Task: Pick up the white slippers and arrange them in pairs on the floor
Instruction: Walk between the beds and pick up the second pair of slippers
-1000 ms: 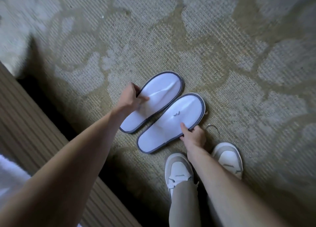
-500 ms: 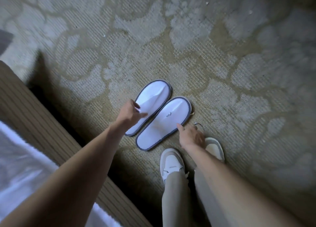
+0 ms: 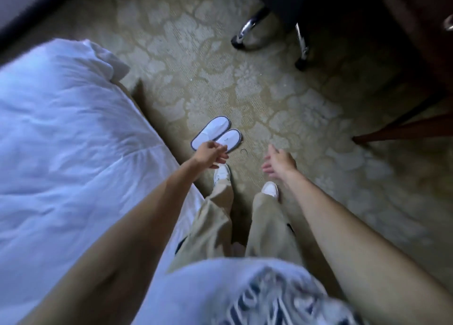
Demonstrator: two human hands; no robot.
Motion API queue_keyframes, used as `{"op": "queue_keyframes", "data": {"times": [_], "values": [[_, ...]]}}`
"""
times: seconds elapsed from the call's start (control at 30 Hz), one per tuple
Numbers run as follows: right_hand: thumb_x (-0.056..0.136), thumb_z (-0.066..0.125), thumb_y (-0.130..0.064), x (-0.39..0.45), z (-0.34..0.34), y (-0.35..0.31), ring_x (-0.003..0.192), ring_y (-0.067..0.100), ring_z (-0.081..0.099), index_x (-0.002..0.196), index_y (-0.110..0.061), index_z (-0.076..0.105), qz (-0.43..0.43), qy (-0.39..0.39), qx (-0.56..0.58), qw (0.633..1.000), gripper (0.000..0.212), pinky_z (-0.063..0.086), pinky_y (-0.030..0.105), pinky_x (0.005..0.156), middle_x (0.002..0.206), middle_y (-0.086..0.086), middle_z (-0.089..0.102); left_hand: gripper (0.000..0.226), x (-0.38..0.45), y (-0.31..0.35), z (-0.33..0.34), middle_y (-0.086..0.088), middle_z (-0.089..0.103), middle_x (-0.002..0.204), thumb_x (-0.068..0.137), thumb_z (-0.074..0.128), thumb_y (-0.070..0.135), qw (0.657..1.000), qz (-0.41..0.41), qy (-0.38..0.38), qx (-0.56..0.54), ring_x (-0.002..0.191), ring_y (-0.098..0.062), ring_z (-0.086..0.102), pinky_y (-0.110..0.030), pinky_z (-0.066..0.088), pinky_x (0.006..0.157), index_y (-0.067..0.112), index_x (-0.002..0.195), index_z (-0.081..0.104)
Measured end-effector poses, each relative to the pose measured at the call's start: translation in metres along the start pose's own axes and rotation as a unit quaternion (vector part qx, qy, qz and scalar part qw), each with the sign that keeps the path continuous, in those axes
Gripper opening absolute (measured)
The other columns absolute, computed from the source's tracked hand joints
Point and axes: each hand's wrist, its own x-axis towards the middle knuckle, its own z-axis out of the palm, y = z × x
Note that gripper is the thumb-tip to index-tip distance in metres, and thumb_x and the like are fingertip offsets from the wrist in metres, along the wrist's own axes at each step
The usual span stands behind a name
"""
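Note:
Two white slippers with dark trim lie side by side as a pair on the patterned carpet, the left slipper (image 3: pixel 210 132) touching the right slipper (image 3: pixel 230 138). My left hand (image 3: pixel 210 155) hovers above their near ends, fingers loosely apart, holding nothing, and hides part of the heels. My right hand (image 3: pixel 278 163) hangs to the right of the pair, open and apart from it. My white sneakers (image 3: pixel 221 174) stand just behind the slippers.
A bed with a white duvet (image 3: pixel 73 141) fills the left side. A chair with chrome legs and castors (image 3: pixel 247 33) stands at the back. Dark wooden furniture (image 3: pixel 416 55) lines the right. A small dark ring-like bit (image 3: pixel 244 150) lies beside the slippers.
Both hands have let go of the slippers and lifted away. The view has risen far above the floor, so the bed and chair have come into sight. The slippers stay paired.

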Motion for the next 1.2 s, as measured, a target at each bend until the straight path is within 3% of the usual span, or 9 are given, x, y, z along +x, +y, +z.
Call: {"op": "queue_keyframes", "data": {"times": [0.17, 0.3, 0.43, 0.53, 0.67, 0.87, 1.0, 1.1, 1.2], "values": [[0.099, 0.034, -0.049, -0.047, -0.041, 0.034, 0.06, 0.015, 0.061, 0.099, -0.01, 0.061, -0.066, -0.055, -0.091, 0.992, 0.048, 0.046, 0.026, 0.055, 0.075, 0.007, 0.067, 0.017, -0.082, -0.024, 0.048, -0.004, 0.062, 0.075, 0.098, 0.051, 0.024, 0.997, 0.027, 0.038, -0.068, 0.062, -0.014, 0.057, -0.024, 0.04, 0.057, 0.011, 0.087, 0.054], [0.099, 0.036, -0.047, -0.059, -0.064, 0.097, 0.057, 0.015, 0.06, 0.096, -0.011, 0.058, -0.075, -0.13, -0.178, 0.973, 0.042, 0.041, 0.022, 0.053, 0.068, 0.003, 0.064, 0.023, -0.129, -0.085, 0.11, -0.004, 0.057, 0.073, 0.097, 0.051, 0.021, 0.983, 0.003, 0.083, -0.166, 0.057, -0.012, 0.05, -0.016, 0.037, 0.045, 0.016, 0.075, 0.051], [0.098, 0.036, -0.046, -0.075, -0.111, 0.155, 0.064, 0.016, 0.062, 0.082, -0.018, 0.055, -0.099, -0.182, -0.263, 0.942, 0.038, 0.043, 0.025, 0.058, 0.073, 0.003, 0.065, 0.025, -0.176, -0.165, 0.186, -0.007, 0.064, 0.085, 0.096, 0.053, 0.031, 0.961, -0.043, 0.164, -0.22, 0.061, -0.012, 0.054, -0.023, 0.041, 0.058, 0.007, 0.103, 0.059], [0.099, 0.038, -0.044, -0.089, -0.152, 0.198, 0.062, 0.016, 0.06, 0.08, -0.018, 0.054, -0.099, -0.184, -0.317, 0.925, 0.036, 0.043, 0.027, 0.059, 0.072, 0.003, 0.064, 0.023, -0.228, -0.222, 0.247, -0.009, 0.064, 0.088, 0.096, 0.053, 0.032, 0.937, -0.068, 0.184, -0.291, 0.068, -0.015, 0.057, -0.025, 0.045, 0.061, 0.009, 0.101, 0.057], [0.1, 0.04, -0.04, -0.106, -0.188, 0.246, 0.061, 0.016, 0.059, 0.081, -0.016, 0.055, -0.101, -0.182, -0.387, 0.898, 0.034, 0.044, 0.027, 0.058, 0.072, 0.004, 0.063, 0.019, -0.291, -0.293, 0.327, -0.009, 0.059, 0.082, 0.098, 0.05, 0.023, 0.882, -0.073, 0.23, -0.405, 0.065, -0.015, 0.055, -0.017, 0.047, 0.048, 0.007, 0.092, 0.058], [0.098, 0.05, -0.025, -0.118, -0.212, 0.336, 0.036, 0.012, 0.048, 0.074, -0.006, 0.053, -0.148, -0.198, -0.446, 0.86, 0.031, 0.035, 0.019, 0.037, 0.061, 0.012, 0.05, 0.021, -0.348, -0.416, 0.477, -0.01, 0.07, 0.089, 0.095, 0.056, 0.028, 0.805, -0.136, 0.279, -0.506, 0.075, -0.02, 0.063, -0.03, 0.049, 0.064, 0.009, 0.097, 0.064], [0.097, 0.049, -0.008, -0.153, -0.211, 0.399, 0.05, 0.02, 0.039, 0.073, -0.001, 0.049, -0.191, -0.182, -0.499, 0.826, 0.026, 0.033, 0.027, 0.045, 0.057, 0.01, 0.044, 0.018, -0.382, -0.476, 0.581, -0.005, 0.069, 0.08, 0.096, 0.055, 0.024, 0.733, -0.154, 0.288, -0.596, 0.066, -0.016, 0.062, -0.025, 0.048, 0.055, 0.009, 0.089, 0.063], [0.098, 0.049, -0.006, -0.188, -0.201, 0.448, 0.049, 0.02, 0.041, 0.069, 0.0, 0.052, -0.211, -0.191, -0.58, 0.764, 0.029, 0.03, 0.028, 0.048, 0.057, 0.011, 0.047, 0.017, -0.419, -0.522, 0.651, -0.008, 0.066, 0.075, 0.095, 0.056, 0.019, 0.669, -0.166, 0.295, -0.662, 0.056, -0.014, 0.063, -0.02, 0.049, 0.048, 0.005, 0.086, 0.059], [0.097, 0.053, -0.017, -0.23, -0.17, 0.489, 0.076, 0.023, 0.05, 0.081, -0.006, 0.056, -0.272, -0.184, -0.669, 0.666, 0.019, 0.033, 0.033, 0.065, 0.074, 0.013, 0.053, 0.02, -0.456, -0.567, 0.704, -0.011, 0.063, 0.08, 0.098, 0.051, 0.021, 0.575, -0.196, 0.293, -0.739, 0.066, -0.021, 0.062, -0.027, 0.048, 0.057, 0.004, 0.091, 0.058]]}}
